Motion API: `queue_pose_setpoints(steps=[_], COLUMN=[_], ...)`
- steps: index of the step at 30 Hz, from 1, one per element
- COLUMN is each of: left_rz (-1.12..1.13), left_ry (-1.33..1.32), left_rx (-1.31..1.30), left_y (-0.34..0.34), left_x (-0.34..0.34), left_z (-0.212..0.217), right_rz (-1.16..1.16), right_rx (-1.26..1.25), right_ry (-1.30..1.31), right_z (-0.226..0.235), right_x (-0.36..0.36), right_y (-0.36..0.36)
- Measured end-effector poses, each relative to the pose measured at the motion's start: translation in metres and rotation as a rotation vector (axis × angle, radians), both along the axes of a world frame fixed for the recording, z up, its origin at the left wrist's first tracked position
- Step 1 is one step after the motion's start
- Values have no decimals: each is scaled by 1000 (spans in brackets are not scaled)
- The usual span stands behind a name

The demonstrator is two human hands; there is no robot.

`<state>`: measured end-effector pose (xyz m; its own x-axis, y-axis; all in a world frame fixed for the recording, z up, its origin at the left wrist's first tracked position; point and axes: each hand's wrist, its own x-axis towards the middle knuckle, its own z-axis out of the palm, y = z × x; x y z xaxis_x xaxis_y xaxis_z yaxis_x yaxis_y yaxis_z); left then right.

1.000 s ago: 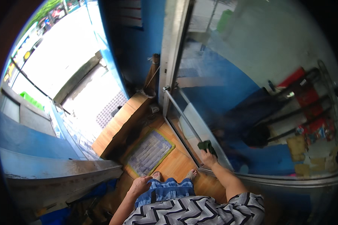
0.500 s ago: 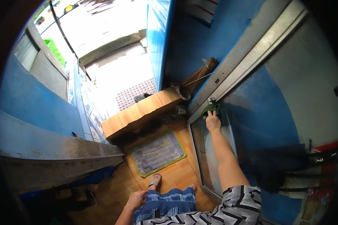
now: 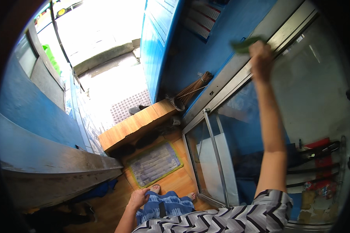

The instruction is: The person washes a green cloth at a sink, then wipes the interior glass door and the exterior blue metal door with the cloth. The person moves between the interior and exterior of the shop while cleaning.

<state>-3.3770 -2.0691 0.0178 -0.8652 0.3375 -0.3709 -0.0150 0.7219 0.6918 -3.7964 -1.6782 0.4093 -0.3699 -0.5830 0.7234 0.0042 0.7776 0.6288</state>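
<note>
Now your right hand [image 3: 261,60] has left the metal handle bar [image 3: 217,153] on the glass door [image 3: 305,101]: half a second ago it was at the bar's upper end, and a second ago near its lower end. The green cloth [image 3: 243,46] has gone up with it, and now shows blurred in front of the pale metal frame [image 3: 243,72] and the blue wall [image 3: 221,50]. You cannot tell from this view whether it touches either.

Your right arm [image 3: 271,132] reaches almost straight up and forward, the hand high at its end, fingers closed around the cloth. Your left hand [image 3: 138,198] is much as it was, low at your front beside the blue patterned garment [image 3: 171,204], elbow bent, fingers loosely curled; whether they pinch any fabric cannot be told. Ahead of your feet [image 3: 155,188] lies the yellow-edged mat [image 3: 155,163].
</note>
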Motion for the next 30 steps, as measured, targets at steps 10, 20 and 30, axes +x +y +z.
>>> queue_pose_setpoints(steps=[10, 20, 30], left_rz=[10, 14, -40], left_ry=[-40, -40, -41], left_rx=[-33, -30, -90], left_y=[15, 15, 0], left_x=[-27, -11, 9], left_z=[0, -2, -1], right_rz=[-552, -506, -116], right_rx=[266, 63, 83], right_ry=[192, -1517, -660], right_z=[103, -317, -63], right_x=[-19, 21, -34], right_y=[38, 74, 89])
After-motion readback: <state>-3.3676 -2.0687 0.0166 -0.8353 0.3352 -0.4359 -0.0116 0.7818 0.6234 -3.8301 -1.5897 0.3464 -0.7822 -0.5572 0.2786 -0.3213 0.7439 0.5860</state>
